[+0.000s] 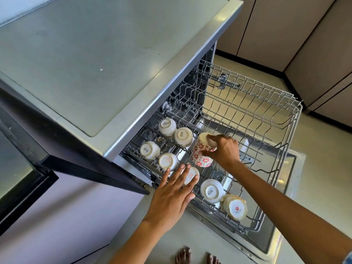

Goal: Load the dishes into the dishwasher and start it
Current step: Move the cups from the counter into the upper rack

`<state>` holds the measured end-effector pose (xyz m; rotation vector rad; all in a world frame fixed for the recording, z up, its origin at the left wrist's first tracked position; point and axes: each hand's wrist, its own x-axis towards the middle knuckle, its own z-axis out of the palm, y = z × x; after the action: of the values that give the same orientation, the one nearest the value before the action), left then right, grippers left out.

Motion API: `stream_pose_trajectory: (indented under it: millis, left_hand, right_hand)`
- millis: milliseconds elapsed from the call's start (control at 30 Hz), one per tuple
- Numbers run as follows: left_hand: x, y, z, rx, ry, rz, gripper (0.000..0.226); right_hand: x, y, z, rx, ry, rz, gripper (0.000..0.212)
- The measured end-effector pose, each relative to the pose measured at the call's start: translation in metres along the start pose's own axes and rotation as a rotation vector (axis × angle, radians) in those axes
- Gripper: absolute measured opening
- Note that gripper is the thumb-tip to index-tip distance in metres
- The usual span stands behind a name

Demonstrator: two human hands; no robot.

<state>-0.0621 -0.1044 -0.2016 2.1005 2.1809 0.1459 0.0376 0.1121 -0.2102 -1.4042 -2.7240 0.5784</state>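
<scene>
Open dishwasher (133, 77) seen from above, its door (282, 221) folded down flat and its wire upper rack (266, 111) drawn fully out over the door. Seven white cups stand upside down along the left and near part of the rack: four in a cluster at the far left (167, 125) (183, 136) (149, 150) (168, 161), one partly under the left hand (191, 175), and two at the near edge (211, 190) (234, 208). An eighth vessel, a red-flowered mug (202, 152), is tilted base-up just right of the cluster, the right hand (224, 149) clamped on it with fingers over the base and thumb on the side. The left hand (171, 195) lies flat with fingers straight and spread, fingertips on the rack's near-left edge and the cup there. The rack's right and far sections hold only bare wire. Two bare feet (198, 257) stand on the floor (190, 235) near the door's front edge.
</scene>
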Motion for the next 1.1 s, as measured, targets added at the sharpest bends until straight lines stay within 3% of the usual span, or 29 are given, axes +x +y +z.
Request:
stream_pose_trajectory:
  millis: [133, 233, 833, 1100]
  left_hand:
    - [0.000, 0.000, 0.001, -0.003, 0.011, -0.002, 0.050]
    - [0.000, 0.000, 0.002, -0.005, 0.014, 0.001, 0.050]
    - [0.000, -0.001, 0.001, -0.005, 0.023, 0.019, 0.051]
    - [0.000, -0.001, 0.003, 0.017, 0.021, 0.011, 0.051]
  right_hand:
    - [0.000, -0.003, -0.005, 0.010, 0.206, -0.079, 0.067]
    - [0.002, -0.002, -0.005, 0.037, 0.268, -0.060, 0.068]
    - [-0.020, 0.013, 0.021, -0.074, 0.140, -0.074, 0.068]
    - [-0.025, 0.012, 0.024, -0.093, 0.216, -0.119, 0.062]
